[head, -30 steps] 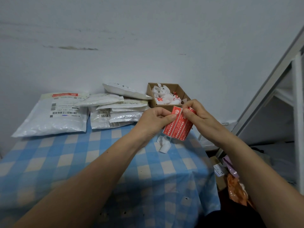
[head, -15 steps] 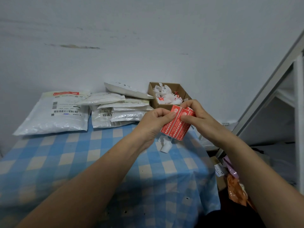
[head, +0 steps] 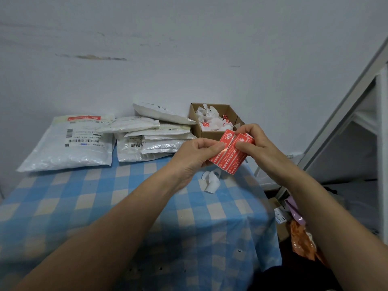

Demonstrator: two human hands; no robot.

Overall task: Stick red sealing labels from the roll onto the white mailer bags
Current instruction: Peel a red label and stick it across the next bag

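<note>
Left hand (head: 199, 153): fingers curled, thumb and forefinger pinched on the left-most of the labels (head: 230, 159). Right hand (head: 259, 147): curled round the rest of the red strip, thumb pressed on its face. The labels are held in the air between both hands, above the far right corner of the cloth (head: 100, 208) and just in front of the box (head: 199, 133).

A V-shaped split is seen at the top edge of the strip, between the left label and its neighbours. 0.5 s ago that edge was nearly closed and the thumbs were closer together. Otherwise both hands are found at the same place over the table.

A curled white backing (head: 212, 182) lies on the cloth beneath the hands, unchanged. The box is filled with white scraps (head: 212, 122). Bags (head: 151, 139) are stacked left of the box, against the wall. A big bag (head: 67, 148) lies flat further left, with a red seal (head: 84, 118) stuck along its top edge. No bag has been shifted since the earlier frames.
</note>
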